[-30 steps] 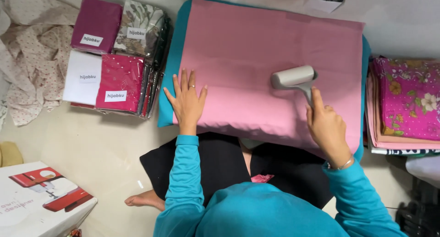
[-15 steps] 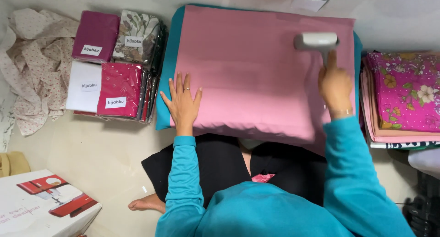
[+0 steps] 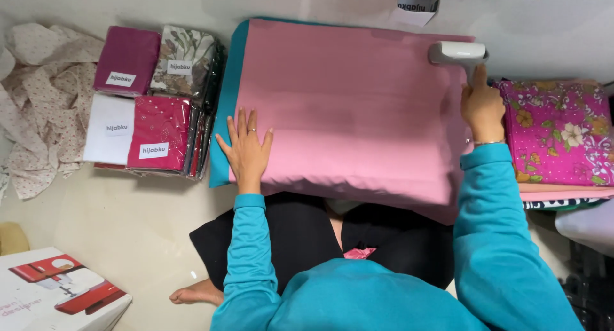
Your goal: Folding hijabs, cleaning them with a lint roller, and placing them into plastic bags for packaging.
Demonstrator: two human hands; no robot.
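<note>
Sitting on the floor, person in teal sleeves, black cloth over the lap, one bare foot [image 3: 195, 295] showing at the near side. White box with red machine picture [image 3: 54, 292] on the floor at near left corner of view.

Left hand [image 3: 246, 150] lies flat, fingers spread, palm down on the pink fabric [image 3: 358, 113], near its near-left corner; ring on one finger. Hand is open, pressing the cloth, gripping nothing.

Pink fabric is spread smooth over a teal pad [image 3: 224, 107], teal edge showing along the left side; near edge of the fabric hangs toward the lap.

Right hand [image 3: 483, 107] is closed around the handle of a white handheld steamer [image 3: 457, 53], bracelet at the wrist. Steamer head sits at the far-right corner of the pink fabric, touching or just above it, cannot tell which.

Left of the pad: stack of packaged folded cloths [image 3: 150, 101], maroon, floral, white, magenta, each with a white label. Further left, crumpled cream dotted cloth [image 3: 38, 101].

Right of the pad: pile of folded fabrics, magenta floral piece [image 3: 556, 129] on top.

Far edge: small printed box [image 3: 416, 1] against the wall.
</note>
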